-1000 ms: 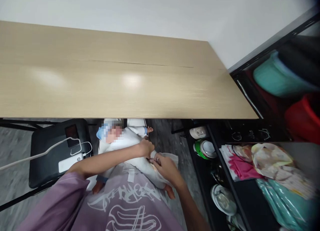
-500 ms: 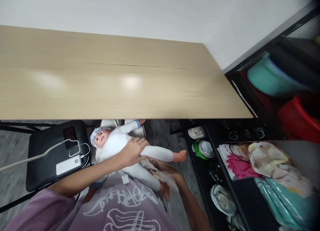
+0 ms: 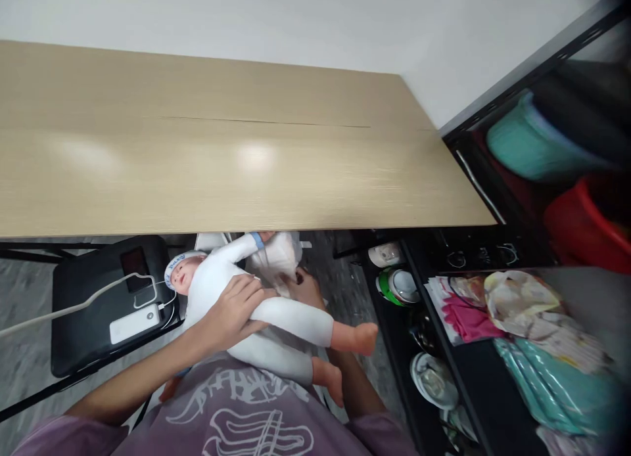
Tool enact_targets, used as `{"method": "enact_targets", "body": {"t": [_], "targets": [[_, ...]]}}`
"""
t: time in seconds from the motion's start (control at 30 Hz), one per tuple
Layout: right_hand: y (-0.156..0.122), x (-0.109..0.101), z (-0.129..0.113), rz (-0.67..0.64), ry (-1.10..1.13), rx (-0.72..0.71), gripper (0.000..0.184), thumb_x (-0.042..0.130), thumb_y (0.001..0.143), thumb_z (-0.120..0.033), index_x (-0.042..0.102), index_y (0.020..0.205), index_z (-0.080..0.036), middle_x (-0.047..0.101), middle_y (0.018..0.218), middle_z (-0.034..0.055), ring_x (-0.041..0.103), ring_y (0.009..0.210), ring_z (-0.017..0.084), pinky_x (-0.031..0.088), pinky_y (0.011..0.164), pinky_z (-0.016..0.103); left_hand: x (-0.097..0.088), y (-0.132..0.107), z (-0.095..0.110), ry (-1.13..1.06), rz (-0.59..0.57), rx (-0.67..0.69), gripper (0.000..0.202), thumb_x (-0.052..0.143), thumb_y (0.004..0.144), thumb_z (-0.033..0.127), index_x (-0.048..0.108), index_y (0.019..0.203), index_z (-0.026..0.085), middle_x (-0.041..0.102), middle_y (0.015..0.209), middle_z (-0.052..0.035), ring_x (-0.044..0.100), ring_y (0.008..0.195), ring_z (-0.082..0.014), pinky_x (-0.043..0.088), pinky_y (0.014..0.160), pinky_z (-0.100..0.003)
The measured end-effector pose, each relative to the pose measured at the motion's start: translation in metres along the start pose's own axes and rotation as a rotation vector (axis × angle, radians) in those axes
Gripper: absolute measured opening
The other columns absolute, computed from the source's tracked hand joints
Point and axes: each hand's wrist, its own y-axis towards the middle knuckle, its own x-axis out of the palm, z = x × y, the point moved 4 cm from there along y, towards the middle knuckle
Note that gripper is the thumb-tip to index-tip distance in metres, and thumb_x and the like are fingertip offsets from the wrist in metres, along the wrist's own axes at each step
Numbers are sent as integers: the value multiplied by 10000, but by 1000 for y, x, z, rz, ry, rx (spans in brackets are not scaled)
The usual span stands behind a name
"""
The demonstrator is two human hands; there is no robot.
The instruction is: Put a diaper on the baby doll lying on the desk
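A baby doll (image 3: pixel 211 282) in a white suit with blue cuffs and a white cap with blue lettering lies across my lap, head to the left and bare feet to the right. My left hand (image 3: pixel 241 305) is closed over its hip and upper thigh, holding it. Beyond the doll's raised leg, my right hand (image 3: pixel 306 288) grips the gathered end of a crumpled, see-through whitish plastic bag (image 3: pixel 279 255). That bag touches the doll's hand near the table edge. Part of my right hand and forearm is hidden behind the doll's legs.
A wooden table (image 3: pixel 207 180) stands in front, its near edge above the doll. To the left, a black stool (image 3: pixel 89 298) carries a white power bank (image 3: pixel 135 324) with cables. At the right, a black shelf (image 3: pixel 473 370) holds tins, packets and cloths; teal (image 3: pixel 537 140) and red tubs (image 3: pixel 586 223) sit higher.
My right hand has come from beneath the doll's legs to its far side, bringing the plastic bag up near the table edge. The doll's legs have shifted toward me.
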Motion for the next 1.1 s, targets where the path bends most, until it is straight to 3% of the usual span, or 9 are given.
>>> {"method": "enact_targets", "body": {"t": [0.1,0.17,0.23,0.33,0.47,0.6,0.8,0.97,1.1], "targets": [[10,18,2,191,-43,165,662,690,1021,-697,693,1378,-140,712,1363,277,647,1323,446,491,1221,578,7,-3,5,76,-34,36,512,566,1187,494,577,1619,221,714,1208,-125,617,1189,-365,519,1094,-555],[10,26,-5,262,-50,119,920,690,1016,-708,477,1666,-93,556,1639,332,521,1523,487,402,1313,651,9,-5,8,106,-40,41,495,612,1169,447,582,1600,207,708,1207,-127,612,1194,-370,511,1124,-574],[8,34,-15,264,-81,-2,1009,694,1029,-670,314,1797,-138,411,1805,299,404,1659,477,336,1370,673,11,-7,10,126,-41,49,464,651,1149,412,598,1558,199,704,1203,-126,612,1203,-374,503,1146,-587],[10,52,-26,109,-176,-159,949,755,1025,-539,346,1824,-232,251,1931,199,198,1796,452,171,1446,701,13,-8,11,152,-54,71,434,675,1135,398,603,1513,197,706,1217,-128,612,1216,-378,500,1160,-593],[39,77,-27,-12,-207,-45,717,684,1080,-331,481,1762,-237,199,1960,156,72,1835,417,63,1467,696,16,-7,11,164,-73,80,441,685,1133,398,582,1507,188,710,1233,-126,615,1216,-371,497,1176,-598],[81,89,-35,23,-195,87,757,676,1078,-285,439,1781,-138,229,1929,243,86,1811,469,88,1453,732,18,-6,11,174,-79,75,442,684,1134,384,575,1520,199,716,1240,-120,619,1220,-367,501,1171,-589],[94,74,-44,82,-169,-27,885,825,965,-431,497,1747,-176,398,1857,208,150,1774,496,52,1436,780,19,-8,10,197,-72,68,416,696,1125,366,593,1491,198,711,1222,-112,624,1194,-360,510,1137,-575],[76,35,-1,243,-44,-98,750,610,1086,-629,542,1711,-220,431,1846,193,333,1757,373,228,1456,639,17,-7,11,207,-65,76,439,753,1101,399,599,1460,199,708,1218,-104,626,1213,-362,494,1145,-558],[104,20,37,202,172,44,834,382,1137,-773,548,1692,-172,621,1678,226,550,1603,348,458,1330,595,16,-4,12,200,-68,96,496,784,1090,474,598,1459,201,710,1204,-99,640,1206,-353,492,1133,-538]]}}
